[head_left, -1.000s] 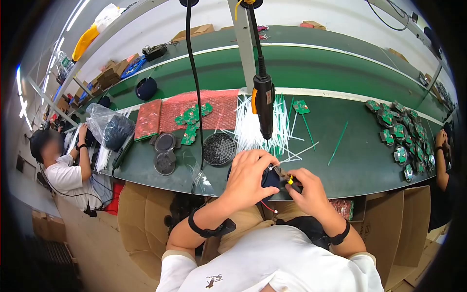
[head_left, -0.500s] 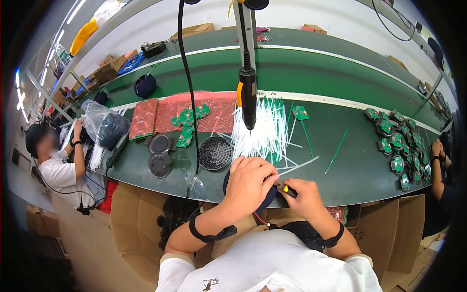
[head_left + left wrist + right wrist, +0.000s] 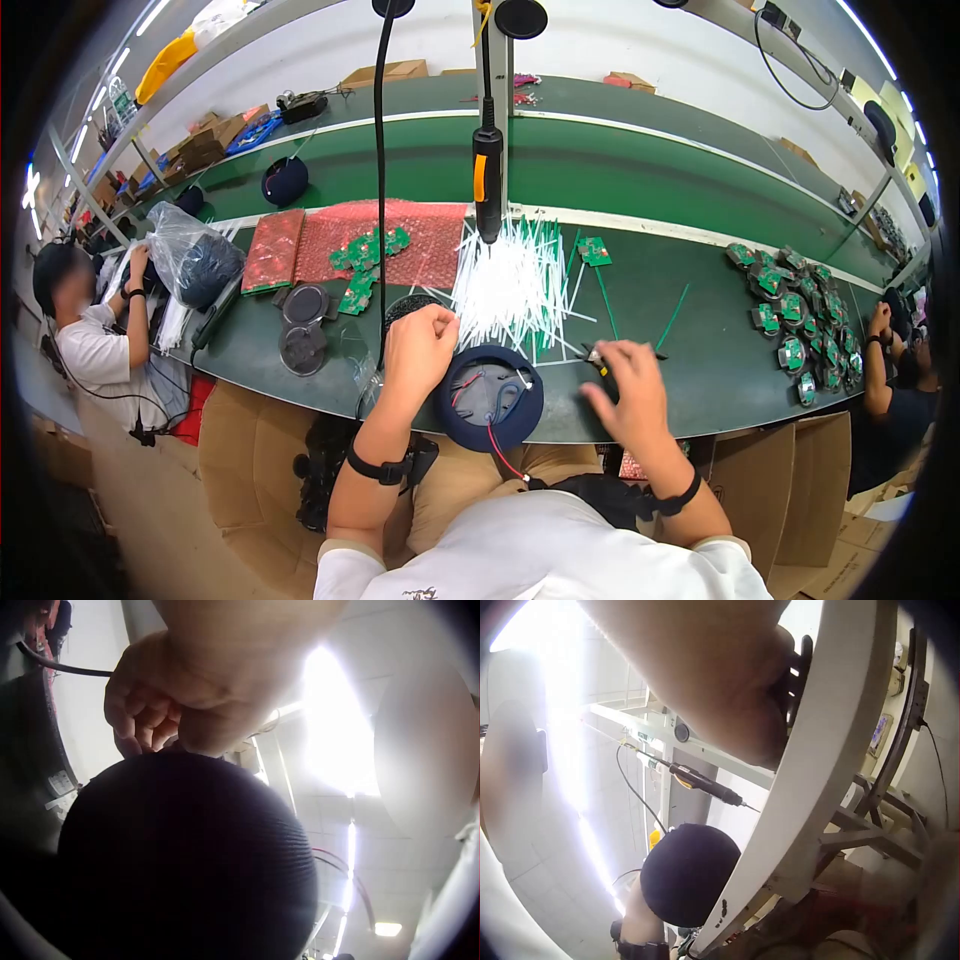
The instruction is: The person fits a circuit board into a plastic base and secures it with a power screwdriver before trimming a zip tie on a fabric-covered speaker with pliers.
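My left hand (image 3: 420,345) sits at the far-left rim of the round dark shell (image 3: 478,424), which lies open side up at the near edge of the worktop (image 3: 700,350), a red wire trailing from it. That grip is curled in – whether it pinches anything I cannot tell. My right hand (image 3: 625,385), well right of the shell, has loose, spread fingers on the yellow-handled cutters (image 3: 600,357) – a grip held apart. White ties (image 3: 505,285) are heaped just beyond.
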Demonstrator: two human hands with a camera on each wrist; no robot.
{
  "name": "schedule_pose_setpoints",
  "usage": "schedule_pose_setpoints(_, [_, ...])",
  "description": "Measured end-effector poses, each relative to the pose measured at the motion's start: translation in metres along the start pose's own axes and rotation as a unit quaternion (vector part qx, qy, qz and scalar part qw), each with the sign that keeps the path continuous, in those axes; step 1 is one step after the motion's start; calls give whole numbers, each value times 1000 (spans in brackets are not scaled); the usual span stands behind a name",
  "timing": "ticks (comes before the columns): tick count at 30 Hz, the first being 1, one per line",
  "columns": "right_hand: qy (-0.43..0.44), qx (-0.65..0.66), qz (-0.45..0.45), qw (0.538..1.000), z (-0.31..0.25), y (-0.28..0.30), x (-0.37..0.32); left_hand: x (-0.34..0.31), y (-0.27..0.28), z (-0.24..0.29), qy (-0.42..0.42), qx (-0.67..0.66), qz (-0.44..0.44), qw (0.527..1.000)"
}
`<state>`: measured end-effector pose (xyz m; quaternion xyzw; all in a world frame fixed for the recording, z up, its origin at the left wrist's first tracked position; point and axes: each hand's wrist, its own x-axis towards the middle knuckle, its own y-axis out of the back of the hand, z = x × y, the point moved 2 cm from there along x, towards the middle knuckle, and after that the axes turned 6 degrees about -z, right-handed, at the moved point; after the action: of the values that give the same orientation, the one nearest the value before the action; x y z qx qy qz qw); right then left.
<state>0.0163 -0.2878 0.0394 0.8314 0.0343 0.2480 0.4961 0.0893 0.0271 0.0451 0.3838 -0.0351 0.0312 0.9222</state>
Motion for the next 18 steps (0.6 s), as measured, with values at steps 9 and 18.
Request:
schedule_pose_setpoints(9, [117,142,-177,967,-66,-5,10,-1,-23,-24,-20,-275,1,961])
schedule_pose_setpoints(18, [45,198,-146,968,-42,17,8,-74,-37,-38,-7,-315,86,945])
